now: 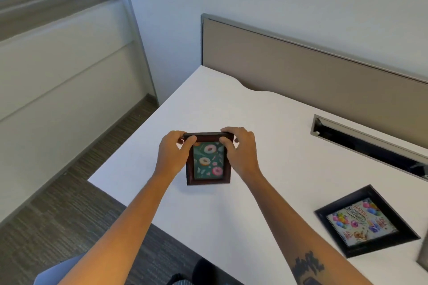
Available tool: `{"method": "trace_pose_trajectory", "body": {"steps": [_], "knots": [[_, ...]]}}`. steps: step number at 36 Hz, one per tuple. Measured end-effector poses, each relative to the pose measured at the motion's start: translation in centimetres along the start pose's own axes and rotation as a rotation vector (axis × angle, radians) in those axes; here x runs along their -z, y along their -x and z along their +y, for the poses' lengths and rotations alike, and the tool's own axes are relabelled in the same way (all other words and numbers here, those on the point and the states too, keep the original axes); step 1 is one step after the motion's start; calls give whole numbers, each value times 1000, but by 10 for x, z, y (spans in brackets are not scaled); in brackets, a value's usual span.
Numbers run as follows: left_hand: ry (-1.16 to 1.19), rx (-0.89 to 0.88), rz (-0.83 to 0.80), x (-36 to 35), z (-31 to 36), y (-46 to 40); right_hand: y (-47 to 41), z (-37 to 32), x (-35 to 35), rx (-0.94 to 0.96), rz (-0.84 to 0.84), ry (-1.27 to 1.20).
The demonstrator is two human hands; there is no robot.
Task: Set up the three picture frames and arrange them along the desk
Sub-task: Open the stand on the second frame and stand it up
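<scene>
Both hands (208, 152) around donut frame (208, 164)

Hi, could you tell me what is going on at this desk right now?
A person is standing a dark brown frame with a doughnut picture upright on the white desk, the left hand and right hand each gripping a top corner. A black frame with a birthday picture lies flat to the right, untouched. A grey edge shows at the far right; whether it is the third frame is unclear.

Two picture frames in your view, one donut-print frame (208, 159), one birthday-print frame (366, 221), your two hands, left hand (173, 154), right hand (240, 152), one bench (266, 122)
</scene>
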State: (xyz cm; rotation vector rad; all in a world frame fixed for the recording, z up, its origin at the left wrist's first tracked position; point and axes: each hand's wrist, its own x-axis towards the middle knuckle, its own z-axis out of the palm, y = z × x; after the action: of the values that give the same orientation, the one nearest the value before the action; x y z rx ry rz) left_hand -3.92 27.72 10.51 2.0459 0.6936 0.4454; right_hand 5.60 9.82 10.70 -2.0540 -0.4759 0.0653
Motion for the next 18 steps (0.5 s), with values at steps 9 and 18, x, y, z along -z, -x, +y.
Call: {"method": "trace_pose_trajectory", "body": {"steps": [9,18], "knots": [[344,240,-92,-16,66,40,37,-16,63,-339,19,-469],[530,352,-161,-47,112,90,80,-2,123,-524,92,-637]]}}
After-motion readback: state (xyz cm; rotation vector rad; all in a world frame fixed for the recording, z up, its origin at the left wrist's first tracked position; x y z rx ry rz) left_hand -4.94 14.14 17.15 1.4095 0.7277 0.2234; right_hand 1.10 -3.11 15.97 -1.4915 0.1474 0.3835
